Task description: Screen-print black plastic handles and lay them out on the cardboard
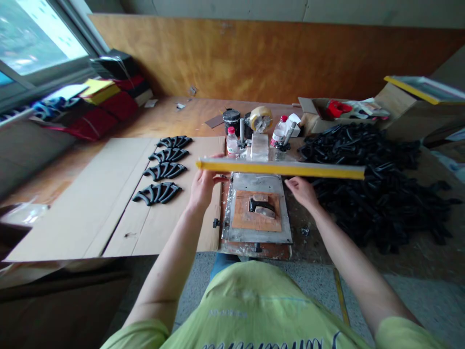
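My left hand [202, 186] grips the left end of a long frame with a yellow edge [281, 168], raised level above a metal base plate [257, 235]. My right hand [303, 190] sits just under the frame's front edge, fingers loosely apart and holding nothing that I can see. On the plate lies an orange-brown pad [242, 220] with one black curved plastic part [261, 205] on it. Four fanned rows of the same black parts [163, 170] lie on cardboard sheets [109, 203] to my left.
A big heap of black parts [378, 179] fills the bench to the right. Behind the plate stand small bottles [231, 140], a black pot [231, 118] and a tape roll [260, 118]. Cardboard boxes [407, 111] stand far right; coloured stacks [105, 102] under the window.
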{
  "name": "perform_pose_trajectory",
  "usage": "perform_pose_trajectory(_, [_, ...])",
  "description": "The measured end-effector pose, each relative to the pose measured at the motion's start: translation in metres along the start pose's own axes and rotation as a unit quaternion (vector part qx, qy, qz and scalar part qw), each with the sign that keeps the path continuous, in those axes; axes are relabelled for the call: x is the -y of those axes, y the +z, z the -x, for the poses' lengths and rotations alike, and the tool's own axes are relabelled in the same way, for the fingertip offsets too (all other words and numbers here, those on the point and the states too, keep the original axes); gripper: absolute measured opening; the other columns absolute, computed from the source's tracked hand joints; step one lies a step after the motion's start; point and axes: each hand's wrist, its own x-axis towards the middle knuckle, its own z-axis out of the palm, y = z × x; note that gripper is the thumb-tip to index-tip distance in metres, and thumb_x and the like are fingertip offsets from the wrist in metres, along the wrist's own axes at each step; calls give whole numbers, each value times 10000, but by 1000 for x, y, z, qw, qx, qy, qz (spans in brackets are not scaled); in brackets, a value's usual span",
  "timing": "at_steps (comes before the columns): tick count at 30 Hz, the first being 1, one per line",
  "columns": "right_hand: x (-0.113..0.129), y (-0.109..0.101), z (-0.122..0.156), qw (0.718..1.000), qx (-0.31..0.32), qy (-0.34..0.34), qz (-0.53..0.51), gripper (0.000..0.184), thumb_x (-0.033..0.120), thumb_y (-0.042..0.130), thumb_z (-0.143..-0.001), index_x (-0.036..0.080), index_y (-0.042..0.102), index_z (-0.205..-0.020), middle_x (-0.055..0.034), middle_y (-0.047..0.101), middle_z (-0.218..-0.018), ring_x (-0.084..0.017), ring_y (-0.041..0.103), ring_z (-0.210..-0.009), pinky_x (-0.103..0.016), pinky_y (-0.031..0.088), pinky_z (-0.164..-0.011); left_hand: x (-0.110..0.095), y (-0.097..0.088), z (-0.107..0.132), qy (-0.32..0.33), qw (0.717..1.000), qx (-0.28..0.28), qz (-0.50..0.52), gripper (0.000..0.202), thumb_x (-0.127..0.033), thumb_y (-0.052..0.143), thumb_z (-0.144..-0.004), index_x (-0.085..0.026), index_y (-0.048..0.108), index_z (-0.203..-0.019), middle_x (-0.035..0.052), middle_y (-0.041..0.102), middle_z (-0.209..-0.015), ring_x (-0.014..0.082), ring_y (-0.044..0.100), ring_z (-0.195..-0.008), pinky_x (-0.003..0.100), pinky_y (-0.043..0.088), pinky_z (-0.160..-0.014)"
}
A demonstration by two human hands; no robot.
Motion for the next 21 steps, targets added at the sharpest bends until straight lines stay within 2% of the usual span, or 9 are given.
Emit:
perform_pose_trajectory(3, [13,42,34,992,92,-61,66,359,546,599,-886,200,674,-830,-69,688,-897,-204,626,-865,-291,452,-762,-12,14,-26,28,999,10,16,517,-664,491,-875,-190,645,-1012,68,719,-858,161,687,-780,253,547,-649])
perform_pose_trajectory(6, [35,64,51,976,138,-81,147,254,422,599,-922,176,651,-886,-121,678,-979,-235,594,-1008,-310,432,-853,4,21,-12,22,998,-44,33,503,-647,496,-883,-201,606,-1088,43,710,-822,132,676,-714,235,542,-633])
perform_pose_trajectory(8, [49,68,57,978,145,-38,147,216,370,544,-961,173,631,-942,-121,685,-951,-225,609,-961,-298,431,-810,30,25,22,-63,997,-42,34,539,-659,539,-855,-179,603,-1092,38,701,-773,130,660,-648,231,530,-593])
perform_pose_trajectory(9, [56,68,61,981,137,-13,133,212,363,517,-976,177,618,-967,-111,688,-929,-217,617,-921,-290,432,-777,46,27,43,-145,989,-6,27,563,-671,571,-827,-155,617,-1046,48,695,-736,138,653,-616,237,524,-569])
perform_pose_trajectory(11, [73,70,74,991,99,4,94,206,365,496,-987,188,599,-971,-92,684,-900,-209,620,-875,-287,432,-740,77,33,84,-327,940,101,7,615,-674,639,-775,-134,630,-1069,120,734,-873,203,700,-729,276,539,-569])
perform_pose_trajectory(14, [91,73,94,990,69,-119,25,162,343,544,-967,200,592,-908,-74,671,-895,-215,599,-915,-309,447,-793,110,34,117,-389,915,83,62,562,-668,633,-780,-162,615,-1025,93,732,-898,210,705,-812,311,565,-654])
perform_pose_trajectory(17, [73,56,96,974,73,-215,9,89,303,599,-937,215,611,-926,-64,665,-955,-219,579,-982,-338,448,-875,124,5,104,-352,936,22,2,480,-607,628,-794,-163,586,-970,49,708,-788,166,682,-667,274,544,-604])
perform_pose_trajectory(19, [31,28,87,986,41,-137,81,119,269,632,-912,222,621,-1020,-89,648,-1051,-237,569,-1022,-355,452,-877,129,-34,83,-316,938,-6,-141,452,-591,552,-834,-162,573,-974,48,705,-761,161,667,-593,269,530,-567])
perform_pose_trajectory(21, [-25,-4,74,978,11,15,210,283,258,689,-865,193,602,-1126,-152,600,-1146,-282,557,-1068,-376,463,-847,134,-78,67,-293,892,-17,-343,454,-580,408,-894,-159,573,-933,61,698,-708,182,663,-554,298,534,-563])
